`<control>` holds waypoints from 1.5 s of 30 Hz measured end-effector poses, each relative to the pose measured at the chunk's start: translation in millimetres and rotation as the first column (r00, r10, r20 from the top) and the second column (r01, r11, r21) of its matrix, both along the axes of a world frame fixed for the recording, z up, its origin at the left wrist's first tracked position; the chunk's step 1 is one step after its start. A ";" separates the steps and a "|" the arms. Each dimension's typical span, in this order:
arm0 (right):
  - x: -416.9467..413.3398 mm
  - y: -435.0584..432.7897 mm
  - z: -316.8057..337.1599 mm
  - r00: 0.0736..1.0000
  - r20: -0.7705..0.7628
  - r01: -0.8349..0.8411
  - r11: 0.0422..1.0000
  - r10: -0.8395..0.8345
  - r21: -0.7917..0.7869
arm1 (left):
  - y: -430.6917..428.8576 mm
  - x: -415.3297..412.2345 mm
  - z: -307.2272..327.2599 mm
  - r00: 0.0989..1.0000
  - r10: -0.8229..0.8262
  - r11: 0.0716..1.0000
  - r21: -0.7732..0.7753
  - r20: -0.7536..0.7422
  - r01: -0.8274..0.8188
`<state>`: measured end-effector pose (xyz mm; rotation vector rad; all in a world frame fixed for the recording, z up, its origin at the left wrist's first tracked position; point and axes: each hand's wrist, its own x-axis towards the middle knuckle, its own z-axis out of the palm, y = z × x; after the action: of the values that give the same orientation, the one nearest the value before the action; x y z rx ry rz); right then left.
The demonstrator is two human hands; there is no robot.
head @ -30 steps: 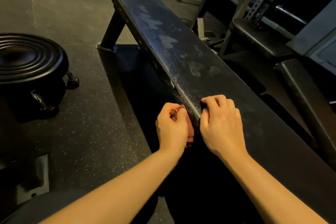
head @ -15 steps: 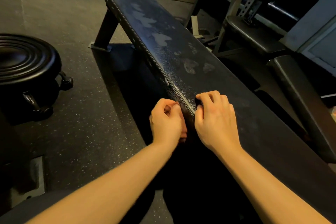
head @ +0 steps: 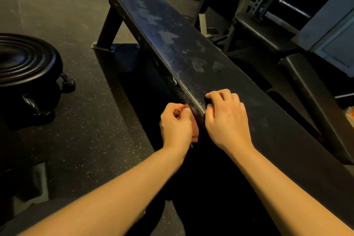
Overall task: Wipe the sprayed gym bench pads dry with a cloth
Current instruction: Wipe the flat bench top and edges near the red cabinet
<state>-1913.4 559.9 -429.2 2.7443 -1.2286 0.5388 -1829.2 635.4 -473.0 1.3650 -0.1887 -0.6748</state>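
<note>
A long black gym bench pad (head: pixel 172 30) runs from the far left toward me, with pale wet patches and fine droplets on top. My left hand (head: pixel 175 126) grips a reddish-brown cloth (head: pixel 195 130) and holds it against the pad's left side face. Most of the cloth is hidden behind that hand. My right hand (head: pixel 227 120) sits on the pad's top left edge, fingers curled on top and thumb down over the edge, pinching it. The two hands are close together, with the pad's edge between them.
A round black stool on casters (head: pixel 28 63) stands on the speckled rubber floor to the left. The bench's steel leg (head: pixel 109 30) is at the far end. A second dark bench (head: pixel 316 105) and rack uprights (head: pixel 256 11) crowd the right side.
Both hands stay at nearly the same spot on the pad's edge. The left hand has shifted the cloth only slightly along the side face, and my view has moved a little.
</note>
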 end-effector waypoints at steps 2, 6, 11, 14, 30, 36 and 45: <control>-0.9 -2.3 0.8 0.999 0.053 -0.012 0.999 0.010 0.045 | 10.5 -18.2 -4.2 0.994 -0.080 0.997 0.029 0.068 0.078; -2.5 -3.0 1.3 0.995 0.097 -0.025 0.996 0.016 0.090 | -2.1 2.5 -1.1 0.999 0.009 0.999 0.040 0.033 -0.010; -2.3 -2.4 1.6 0.996 0.090 -0.027 0.996 0.019 0.089 | 9.5 -13.5 -3.4 0.996 -0.057 0.998 0.019 0.062 0.056; -2.1 -1.6 1.4 0.995 0.100 -0.027 0.996 0.018 0.087 | 16.0 -23.0 -2.0 0.982 -0.114 0.993 0.051 0.152 0.108; -3.5 -1.4 1.8 0.996 0.081 -0.031 0.996 0.023 0.087 | -17.6 35.7 0.0 0.998 0.067 0.997 0.022 -0.011 -0.067; -3.3 -1.1 2.2 0.997 0.075 -0.023 0.996 0.016 0.090 | -3.5 17.1 8.4 0.995 0.005 1.000 -0.016 0.100 -0.003; -3.6 -1.8 2.5 0.999 0.039 -0.019 0.996 0.016 0.082 | -39.2 96.9 25.7 0.982 0.111 0.993 0.010 0.155 -0.113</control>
<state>-1916.9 558.1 -426.7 2.8279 -1.2648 0.5568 -1732.3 596.1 -447.4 1.4358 -0.2273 -0.4783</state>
